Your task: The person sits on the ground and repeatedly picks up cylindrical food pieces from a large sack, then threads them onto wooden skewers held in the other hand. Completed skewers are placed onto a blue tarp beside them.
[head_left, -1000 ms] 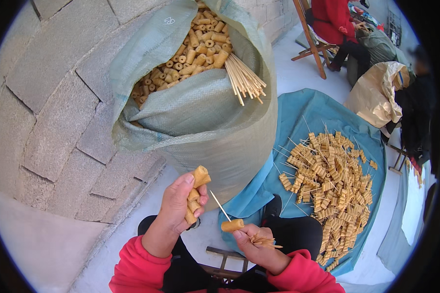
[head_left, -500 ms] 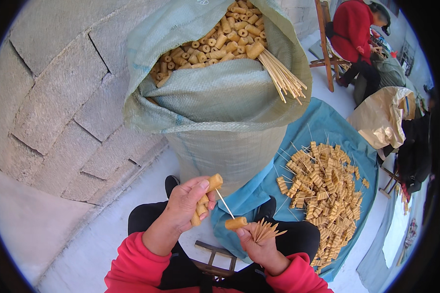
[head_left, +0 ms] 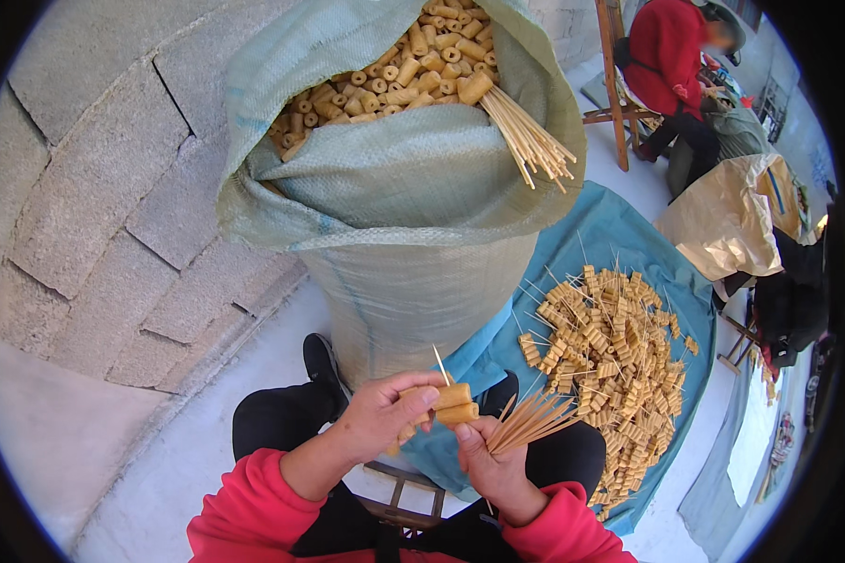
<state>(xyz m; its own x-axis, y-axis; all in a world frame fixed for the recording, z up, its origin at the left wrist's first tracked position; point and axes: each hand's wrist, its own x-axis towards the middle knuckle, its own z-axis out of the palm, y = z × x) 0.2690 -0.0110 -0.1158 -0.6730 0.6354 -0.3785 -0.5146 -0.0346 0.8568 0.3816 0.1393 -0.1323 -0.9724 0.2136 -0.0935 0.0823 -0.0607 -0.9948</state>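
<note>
My left hand point(head_left: 385, 415) is closed around several short tan tube-shaped food pieces, partly hidden by its fingers. Its thumb presses one tan tube point(head_left: 452, 396), and a pointed skewer tip point(head_left: 440, 361) sticks up beside that tube. Right below lies a second tan tube point(head_left: 458, 413), touching the first, close to my right thumb. My right hand point(head_left: 494, 466) grips a fanned bunch of wooden skewers point(head_left: 535, 420), points outward to the right. Both hands are nearly together above my lap. Ahead stands a large woven sack point(head_left: 413, 281) full of loose tan tubes point(head_left: 413, 70).
A bundle of thin sticks point(head_left: 535, 136) leans over the sack's rim. To the right, a heap of skewered pieces point(head_left: 615, 366) lies on a blue cloth point(head_left: 573, 216). Farther off sit a brown paper bag point(head_left: 723, 220) and a person in red point(head_left: 667, 56). A block wall point(head_left: 103, 188) rises at left.
My hands have come together, bringing the tube on the skewer against one held in my left hand. The skewer tip now points upward beside them. The whole view has shifted slightly.
</note>
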